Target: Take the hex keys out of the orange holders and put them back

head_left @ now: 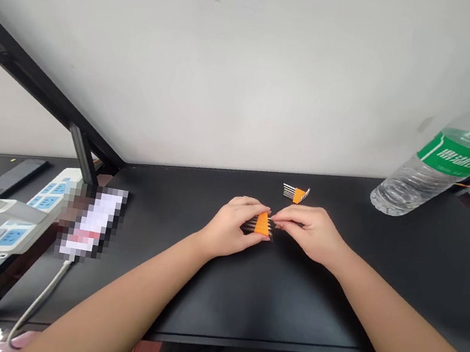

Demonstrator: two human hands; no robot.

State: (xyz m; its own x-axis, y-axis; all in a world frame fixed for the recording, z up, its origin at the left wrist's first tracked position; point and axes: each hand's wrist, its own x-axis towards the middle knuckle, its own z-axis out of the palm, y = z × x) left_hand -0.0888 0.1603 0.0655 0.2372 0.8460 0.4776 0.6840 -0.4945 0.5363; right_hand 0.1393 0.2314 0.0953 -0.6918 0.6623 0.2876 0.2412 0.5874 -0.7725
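An orange holder (262, 223) with several thin metal rods through it lies between my hands, just above the black table. My left hand (235, 224) grips the holder from the left, thumb and fingers at its two ends. On the right side, my right hand (309, 231) pinches the tip of one thin metal rod beside the holder. Behind them on the table lies a second orange holder (299, 196) with several metal rods, touched by neither hand.
A large water bottle (441, 158) with a green label stands at the right rear of the black table (276, 304). At the left are a blurred-out phone (95, 221) with a white cable, a power strip (47, 197) with plugs, and a black metal frame (80, 151).
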